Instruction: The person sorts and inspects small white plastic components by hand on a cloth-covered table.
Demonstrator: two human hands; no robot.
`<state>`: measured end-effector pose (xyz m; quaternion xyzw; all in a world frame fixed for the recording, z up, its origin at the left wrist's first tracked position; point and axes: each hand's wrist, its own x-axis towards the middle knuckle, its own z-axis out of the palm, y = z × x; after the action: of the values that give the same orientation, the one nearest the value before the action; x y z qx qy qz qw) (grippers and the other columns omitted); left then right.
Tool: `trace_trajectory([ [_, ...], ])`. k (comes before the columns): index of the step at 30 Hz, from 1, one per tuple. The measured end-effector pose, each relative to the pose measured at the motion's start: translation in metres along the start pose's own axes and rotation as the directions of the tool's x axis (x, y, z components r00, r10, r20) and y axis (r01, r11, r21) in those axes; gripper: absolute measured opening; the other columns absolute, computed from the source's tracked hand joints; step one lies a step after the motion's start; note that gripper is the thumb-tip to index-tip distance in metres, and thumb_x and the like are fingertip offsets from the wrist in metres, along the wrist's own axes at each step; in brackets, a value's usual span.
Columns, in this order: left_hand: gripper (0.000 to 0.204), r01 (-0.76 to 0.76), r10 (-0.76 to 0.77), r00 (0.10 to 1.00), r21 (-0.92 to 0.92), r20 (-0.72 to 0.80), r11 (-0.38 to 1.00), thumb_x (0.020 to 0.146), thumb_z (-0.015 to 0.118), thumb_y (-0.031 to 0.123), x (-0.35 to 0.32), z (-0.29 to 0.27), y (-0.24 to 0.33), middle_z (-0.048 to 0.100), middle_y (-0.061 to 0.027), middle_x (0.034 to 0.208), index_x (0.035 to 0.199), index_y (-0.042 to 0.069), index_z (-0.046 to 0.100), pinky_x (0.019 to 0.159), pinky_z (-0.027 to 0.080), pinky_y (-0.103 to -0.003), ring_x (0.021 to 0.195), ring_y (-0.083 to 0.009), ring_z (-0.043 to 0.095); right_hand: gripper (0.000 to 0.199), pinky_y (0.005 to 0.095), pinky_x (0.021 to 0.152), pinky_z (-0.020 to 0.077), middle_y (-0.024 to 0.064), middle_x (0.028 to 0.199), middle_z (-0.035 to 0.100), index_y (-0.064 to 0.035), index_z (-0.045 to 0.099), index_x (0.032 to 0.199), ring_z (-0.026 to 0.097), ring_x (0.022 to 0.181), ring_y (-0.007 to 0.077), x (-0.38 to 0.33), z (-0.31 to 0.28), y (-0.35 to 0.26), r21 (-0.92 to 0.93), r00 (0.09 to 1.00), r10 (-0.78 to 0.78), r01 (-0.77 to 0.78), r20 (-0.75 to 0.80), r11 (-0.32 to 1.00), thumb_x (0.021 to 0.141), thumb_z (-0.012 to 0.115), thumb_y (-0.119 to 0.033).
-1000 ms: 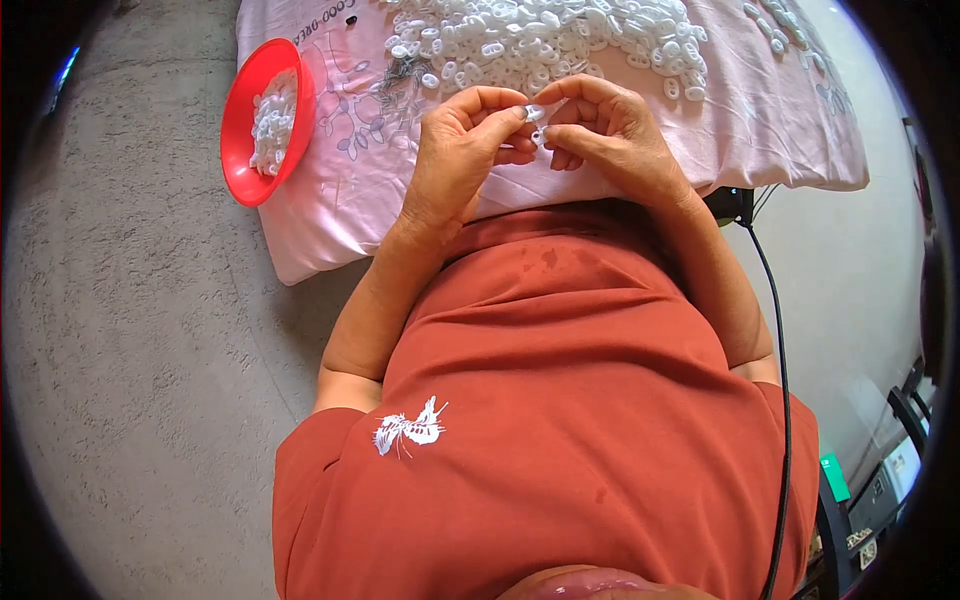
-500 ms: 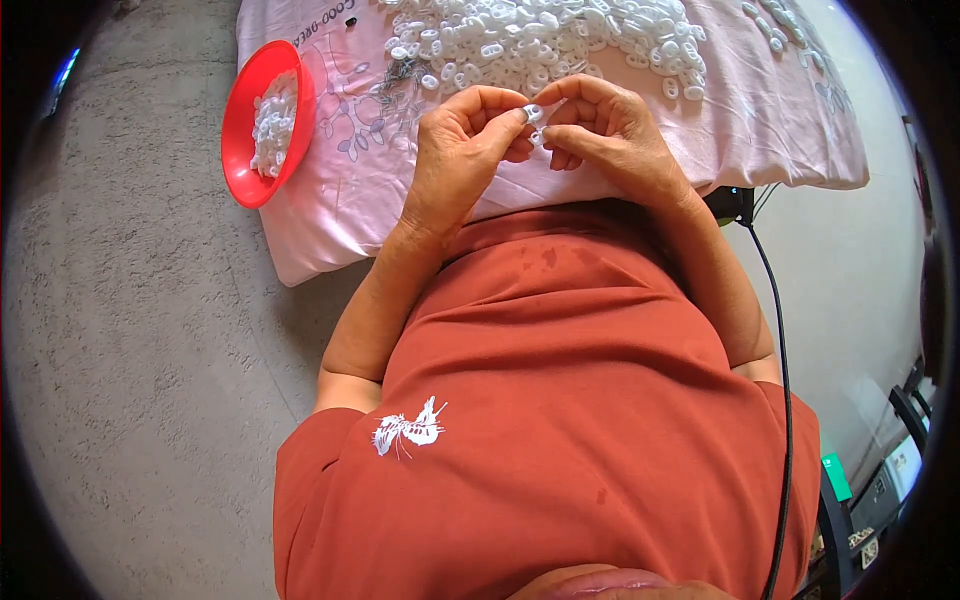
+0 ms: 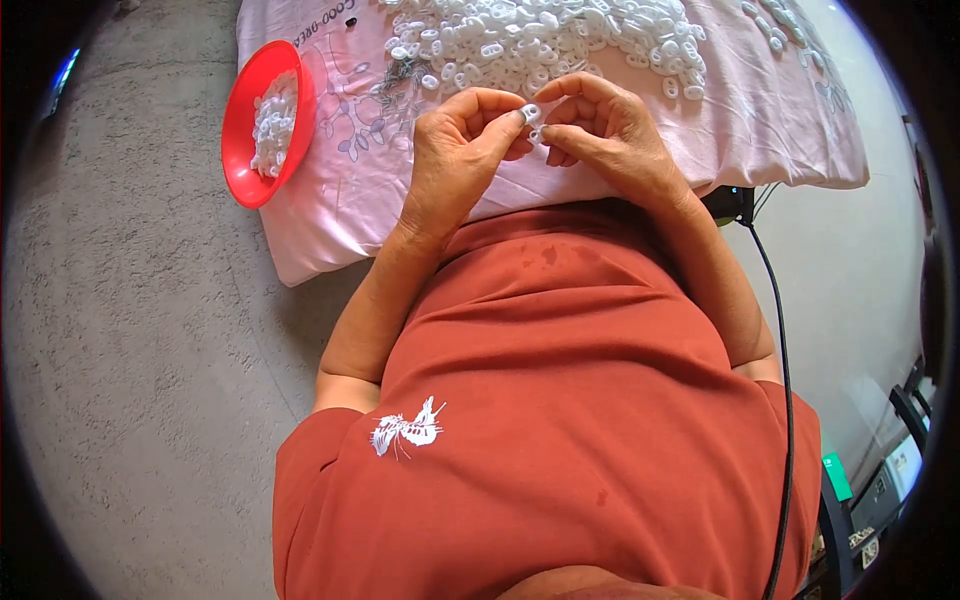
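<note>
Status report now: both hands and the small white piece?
Left hand and right hand pinch one small white piece. White pile behind. Nothing blocking.

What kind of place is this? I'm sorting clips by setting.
Probably a home or small informal workshop: small white plastic pieces heaped on a pink cloth, a red bowl holding more, bare concrete floor.

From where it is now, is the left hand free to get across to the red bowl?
Probably yes. The red bowl sits open on the pink cloth to the left hand's outer side, nothing between them. But its fingers pinch a small white piece with the right hand.
</note>
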<state>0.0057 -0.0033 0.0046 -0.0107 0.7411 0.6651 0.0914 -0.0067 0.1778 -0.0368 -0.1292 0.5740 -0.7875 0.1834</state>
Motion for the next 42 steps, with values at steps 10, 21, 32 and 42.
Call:
trace_trajectory([
  [10, 0.012, -0.022, 0.022, 1.0, 0.004, -0.003, 1.0, 0.09, 0.061, 0.005, -0.002, 0.001, -0.001, 0.068, -0.0058, 0.084, 0.099, -0.003, 0.065, 0.067, 0.055, -0.022, 0.074, -0.0094, 0.066, 0.029, 0.022, 0.07, 0.0529, 0.0053, 0.092, 0.065, 0.001, 0.055, 0.116, 0.063, 0.078, 0.0096, 0.0, -0.002, 0.005, 0.037, 1.0, -0.023, 0.024, -0.009, 0.999, 0.088, 0.063, -0.001],
  [21, 0.012, -0.063, 0.062, 0.998, 0.078, 0.015, 0.995, 0.091, 0.062, 0.005, -0.004, 0.003, -0.002, 0.069, -0.0058, 0.085, 0.099, -0.003, 0.065, 0.067, 0.055, -0.022, 0.075, -0.0095, 0.066, 0.028, 0.022, 0.071, 0.0532, 0.0063, 0.092, 0.066, 0.0009, 0.054, 0.117, 0.064, 0.079, 0.0097, 0.0, -0.001, 0.004, 0.041, 0.999, -0.036, 0.037, -0.015, 0.998, 0.089, 0.062, -0.002],
  [32, 0.023, -0.154, 0.143, 0.983, 0.091, 0.113, 0.984, 0.085, 0.066, -0.003, -0.007, 0.003, -0.004, 0.067, -0.0085, 0.096, 0.107, -0.003, 0.061, 0.081, 0.054, -0.026, 0.087, -0.0132, 0.066, 0.027, 0.0224, 0.071, 0.0533, 0.0059, 0.091, 0.066, 0.002, 0.057, 0.115, 0.063, 0.078, 0.0097, 0.0, -0.003, 0.006, 0.055, 0.998, -0.061, 0.062, -0.016, 0.997, 0.089, 0.062, -0.001],
  [42, 0.023, -0.232, 0.227, 0.973, 0.147, 0.046, 0.962, 0.083, 0.07, 0.001, -0.004, 0.004, -0.014, 0.069, -0.007, 0.088, 0.104, -0.001, 0.062, 0.072, 0.055, -0.023, 0.08, -0.0112, 0.067, 0.021, 0.0227, 0.072, 0.0535, 0.0065, 0.094, 0.068, 0.0019, 0.065, 0.11, 0.063, 0.078, 0.0092, -0.001, -0.002, 0.006, 0.038, 0.996, -0.072, 0.074, -0.043, 0.997, 0.09, 0.063, -0.004],
])
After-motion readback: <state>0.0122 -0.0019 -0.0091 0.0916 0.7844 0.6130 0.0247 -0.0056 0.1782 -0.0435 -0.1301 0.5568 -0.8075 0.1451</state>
